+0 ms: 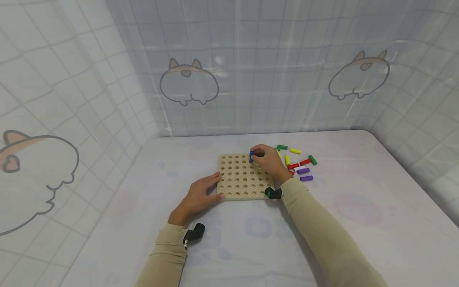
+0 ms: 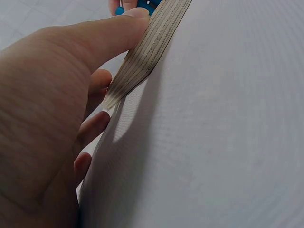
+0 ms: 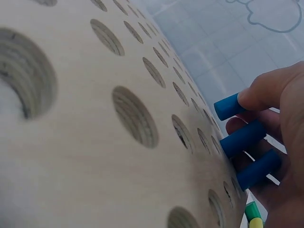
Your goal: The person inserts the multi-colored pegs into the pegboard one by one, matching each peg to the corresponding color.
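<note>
A square wooden pegboard (image 1: 240, 175) with rows of round holes lies flat on the table. My right hand (image 1: 268, 159) is over its far right part, pinching a blue peg (image 3: 227, 107) between thumb and fingertips. Two more blue pegs (image 3: 243, 138) stand upright in holes right beside that hand; in the head view the hand mostly hides them. On the board's left side rests my left hand (image 1: 201, 194), its fingers stretched along the left edge and its thumb (image 2: 114, 35) touching the near left corner.
Right of the board lie loose pegs in several colours, among them a purple peg (image 1: 306, 178), a red peg (image 1: 305, 162), a green peg (image 1: 313, 160) and a yellow peg (image 1: 295, 151). A tiled-pattern curtain (image 1: 265, 71) stands behind the white-covered table (image 1: 172, 159) and along both sides.
</note>
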Demonstrator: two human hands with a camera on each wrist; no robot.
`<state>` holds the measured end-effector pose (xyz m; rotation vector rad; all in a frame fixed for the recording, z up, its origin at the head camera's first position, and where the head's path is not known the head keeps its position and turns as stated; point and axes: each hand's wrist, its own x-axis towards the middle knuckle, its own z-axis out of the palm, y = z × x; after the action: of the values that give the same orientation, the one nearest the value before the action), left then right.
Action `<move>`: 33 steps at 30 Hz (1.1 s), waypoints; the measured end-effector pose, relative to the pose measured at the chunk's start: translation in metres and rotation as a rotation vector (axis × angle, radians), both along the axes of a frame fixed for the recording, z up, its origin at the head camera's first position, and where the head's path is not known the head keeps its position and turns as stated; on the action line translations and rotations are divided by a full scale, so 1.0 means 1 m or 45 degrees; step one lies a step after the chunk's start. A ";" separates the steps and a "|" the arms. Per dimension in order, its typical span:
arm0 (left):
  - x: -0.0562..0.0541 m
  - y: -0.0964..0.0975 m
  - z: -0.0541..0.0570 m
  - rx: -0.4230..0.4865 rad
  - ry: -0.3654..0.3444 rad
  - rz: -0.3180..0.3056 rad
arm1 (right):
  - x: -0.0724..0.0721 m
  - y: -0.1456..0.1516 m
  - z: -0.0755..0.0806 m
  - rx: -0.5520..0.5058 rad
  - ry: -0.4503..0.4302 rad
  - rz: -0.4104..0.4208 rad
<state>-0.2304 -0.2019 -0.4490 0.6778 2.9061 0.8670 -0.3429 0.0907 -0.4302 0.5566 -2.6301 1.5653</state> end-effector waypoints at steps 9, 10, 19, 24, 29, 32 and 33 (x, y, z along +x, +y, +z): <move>0.000 0.000 -0.001 0.009 0.023 -0.002 | 0.001 -0.002 -0.001 0.057 0.040 -0.020; 0.000 0.000 -0.001 0.012 0.022 -0.001 | 0.001 -0.002 -0.001 0.068 0.042 -0.023; 0.000 0.001 -0.002 0.009 0.013 -0.003 | 0.001 -0.002 -0.003 0.129 0.053 -0.034; 0.000 0.001 -0.002 0.007 0.017 -0.006 | 0.002 -0.001 -0.004 0.134 0.046 -0.038; 0.001 0.001 -0.002 0.004 0.017 -0.001 | 0.003 0.000 -0.003 0.099 0.042 -0.036; 0.001 0.001 -0.001 -0.003 0.014 0.001 | 0.005 0.000 -0.003 0.063 0.047 -0.038; 0.001 0.001 0.000 -0.004 0.013 0.000 | 0.005 0.001 -0.003 0.051 0.047 -0.043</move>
<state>-0.2293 -0.2009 -0.4494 0.6835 2.9162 0.8608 -0.3378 0.0913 -0.4329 0.5351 -2.6349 1.4818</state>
